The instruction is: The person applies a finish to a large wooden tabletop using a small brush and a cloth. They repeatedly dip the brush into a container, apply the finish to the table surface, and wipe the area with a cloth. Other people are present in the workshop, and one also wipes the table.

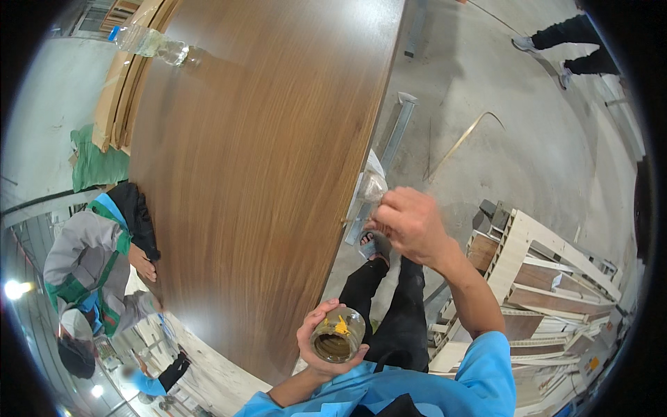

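Observation:
My left hand is wrapped around a clear glass jar near the lower edge. Dark brownish matter lies in the jar's bottom, and yellow pieces show on its side. My right hand is raised in front of me, past the board's right edge, with its fingers closed in a pinch. A small, thin thing seems to stick out of its fingertips toward the board; its kind is too small to tell. Beside those fingers appears a crumpled clear plastic piece; whether I touch it, I cannot tell. The brown wood-grain board lies along my left.
A clear bottle with a blue cap lies at the board's far left. Across the board, a person in a grey and green jacket leans over it. Wooden frames are stacked at my right. Another person's legs show far right.

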The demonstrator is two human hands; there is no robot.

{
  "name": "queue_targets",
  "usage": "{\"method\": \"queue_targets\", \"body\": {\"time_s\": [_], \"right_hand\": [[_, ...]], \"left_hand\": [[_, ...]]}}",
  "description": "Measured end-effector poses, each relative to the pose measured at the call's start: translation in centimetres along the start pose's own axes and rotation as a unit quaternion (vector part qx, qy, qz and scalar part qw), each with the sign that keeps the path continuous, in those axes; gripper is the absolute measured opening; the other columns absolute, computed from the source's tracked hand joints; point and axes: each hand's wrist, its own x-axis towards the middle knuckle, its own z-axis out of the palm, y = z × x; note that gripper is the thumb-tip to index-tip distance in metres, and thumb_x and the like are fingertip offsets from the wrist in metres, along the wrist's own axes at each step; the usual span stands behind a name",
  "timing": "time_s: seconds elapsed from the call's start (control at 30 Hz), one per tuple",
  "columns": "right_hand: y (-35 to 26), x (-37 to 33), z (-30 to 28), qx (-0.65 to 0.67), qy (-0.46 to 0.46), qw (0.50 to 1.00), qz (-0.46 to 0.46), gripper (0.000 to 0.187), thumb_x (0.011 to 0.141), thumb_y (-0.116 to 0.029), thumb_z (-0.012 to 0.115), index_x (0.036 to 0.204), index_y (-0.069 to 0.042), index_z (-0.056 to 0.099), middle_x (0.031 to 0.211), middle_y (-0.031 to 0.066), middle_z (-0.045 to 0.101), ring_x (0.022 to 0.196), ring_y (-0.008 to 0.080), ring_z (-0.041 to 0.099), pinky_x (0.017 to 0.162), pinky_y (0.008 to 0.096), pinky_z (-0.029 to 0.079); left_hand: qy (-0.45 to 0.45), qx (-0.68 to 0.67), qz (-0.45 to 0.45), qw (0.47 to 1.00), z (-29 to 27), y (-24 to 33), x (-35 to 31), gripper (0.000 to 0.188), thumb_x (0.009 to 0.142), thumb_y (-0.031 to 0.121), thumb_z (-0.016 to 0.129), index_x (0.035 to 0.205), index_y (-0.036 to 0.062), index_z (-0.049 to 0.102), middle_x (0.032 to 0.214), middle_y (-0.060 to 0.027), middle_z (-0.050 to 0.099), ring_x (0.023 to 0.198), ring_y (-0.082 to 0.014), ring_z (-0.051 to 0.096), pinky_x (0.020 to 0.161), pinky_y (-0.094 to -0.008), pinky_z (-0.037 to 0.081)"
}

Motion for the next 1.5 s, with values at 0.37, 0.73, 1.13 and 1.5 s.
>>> {"method": "queue_targets", "body": {"time_s": [0.37,0.73,1.13,1.5], "right_hand": [[4.7,2.1,-1.2,0.019,0.013,0.999,0.045,0.023,0.074,-0.013,0.078,0.076,-0.006,0.056,0.070,0.0086,0.051,0.067,0.0290,0.056,0.058,0.0406,0.044],[6.0,3.2,-1.7,0.090,0.025,0.996,-0.006,0.026,0.069,-0.014,0.081,0.074,-0.006,0.057,0.072,0.0076,0.052,0.067,0.0274,0.056,0.057,0.0398,0.043],[7.2,4.9,-2.5,0.043,0.046,0.996,0.062,0.022,0.074,-0.016,0.078,0.075,-0.007,0.058,0.072,0.0076,0.053,0.068,0.0278,0.056,0.057,0.0398,0.043],[8.5,5.1,-3.0,0.029,0.054,0.993,0.100,0.018,0.075,-0.015,0.077,0.077,-0.006,0.061,0.072,0.0092,0.053,0.068,0.0288,0.057,0.059,0.0395,0.045]], "left_hand": [[0.048,0.007,-0.007,0.999,4.4,0.5,2.4,0.094,0.064,0.010,0.090,0.137,0.0022,0.032,0.130,-0.0275,0.050,0.124,-0.0376,0.054,0.105,-0.0481,0.048],[0.070,0.018,-0.021,0.997,6.2,0.5,4.2,0.095,0.061,0.006,0.090,0.137,0.0021,0.033,0.130,-0.0271,0.051,0.125,-0.0377,0.053,0.107,-0.0492,0.045],[0.079,0.016,-0.037,0.996,6.9,0.2,5.3,0.096,0.060,0.004,0.090,0.138,0.0034,0.033,0.132,-0.0276,0.050,0.126,-0.0377,0.052,0.107,-0.0494,0.043],[0.088,0.030,-0.033,0.995,7.6,0.2,6.6,0.096,0.059,0.003,0.089,0.137,0.0031,0.033,0.132,-0.0288,0.050,0.125,-0.0380,0.052,0.104,-0.0488,0.046]]}}
